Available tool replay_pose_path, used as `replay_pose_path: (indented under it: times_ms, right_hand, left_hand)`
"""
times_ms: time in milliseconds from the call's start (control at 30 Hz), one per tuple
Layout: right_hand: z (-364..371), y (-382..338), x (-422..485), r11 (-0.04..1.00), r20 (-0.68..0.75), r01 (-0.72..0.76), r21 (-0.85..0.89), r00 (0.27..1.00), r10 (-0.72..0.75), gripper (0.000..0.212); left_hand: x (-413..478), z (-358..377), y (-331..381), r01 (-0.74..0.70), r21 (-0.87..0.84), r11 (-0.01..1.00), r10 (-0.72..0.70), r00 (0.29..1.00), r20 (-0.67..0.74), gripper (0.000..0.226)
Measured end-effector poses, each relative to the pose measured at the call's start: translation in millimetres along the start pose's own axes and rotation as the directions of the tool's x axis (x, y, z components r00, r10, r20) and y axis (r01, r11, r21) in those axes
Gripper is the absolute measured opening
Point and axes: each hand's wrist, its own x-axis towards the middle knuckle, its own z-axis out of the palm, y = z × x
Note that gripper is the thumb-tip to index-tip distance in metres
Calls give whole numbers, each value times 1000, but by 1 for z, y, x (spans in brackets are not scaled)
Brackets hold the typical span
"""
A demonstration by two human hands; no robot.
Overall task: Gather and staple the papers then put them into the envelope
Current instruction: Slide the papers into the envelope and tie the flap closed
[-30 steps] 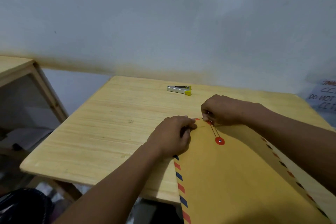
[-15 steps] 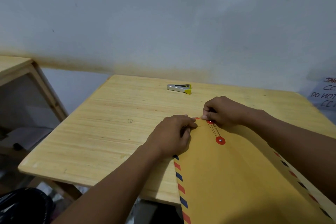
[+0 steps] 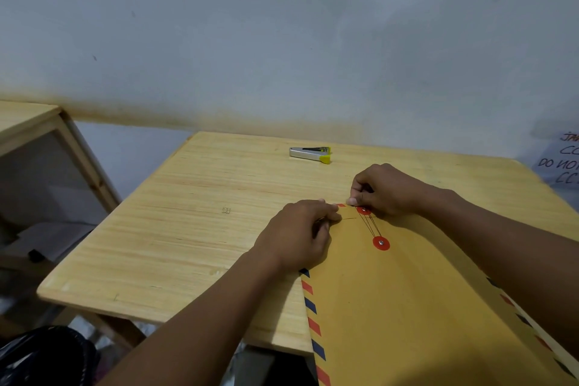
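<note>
Large mustard-brown paper envelope [image 3: 407, 307], matte and smooth, edged with slanted red and blue airmail stripes, lying across the near right part of a pale wooden table [image 3: 188, 229] and overhanging its near edge. Flap end pointing toward the far edge, folded down flat. Two round red paper discs with metal rivets on the envelope: upper red disc [image 3: 364, 210] on the flap, lower red disc [image 3: 381, 243] on the body just below it, joined by thin dark string [image 3: 371, 226] running in several taut lines between them.

Left hand [image 3: 297, 235] curled knuckles-up, pressing on the envelope's far left corner, fingers bent under, thumb tip flat along the flap edge. Right hand [image 3: 385, 189] curled at the flap's far edge, thumb and forefinger pinched narrow right at the upper disc; what lies between the tips too small to tell, probably the string's end. No loose papers in sight on the table.

Small silver metal stapler [image 3: 310, 154] with a yellow-green plastic tip, wedge-shaped, lying near the far edge, well apart from both hands. Table top of straight-grained light wood, rounded corners, faint scratches. Behind it, a plain bluish-white wall [image 3: 282, 41], stained brownish along the table's far edge. At the far right, a white handwritten paper notice [image 3: 560, 160], cut off by the frame.
</note>
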Motion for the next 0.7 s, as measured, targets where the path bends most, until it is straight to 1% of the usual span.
replay_pose_path:
  times_ms: [267,500,633,700]
  right_hand:
    - [0,5,0,998,-22,-31,51,999,32,13]
    - [-2,10,2,997,2,-72,18,997,72,15]
    - [0,14,2,997,-17,-81,12,997,81,15]
    - [3,15,2,997,-31,-79,22,996,80,15]
  left_hand:
    - [0,-1,0,0,-10,1000,0,1000,3,36]
    - [0,-1,0,1,-14,1000,-1,1000,1,36]
    - [0,-1,1,9,-4,1000,-9,1000,7,36]
    - [0,-1,2,9,27,1000,-10,1000,15,37]
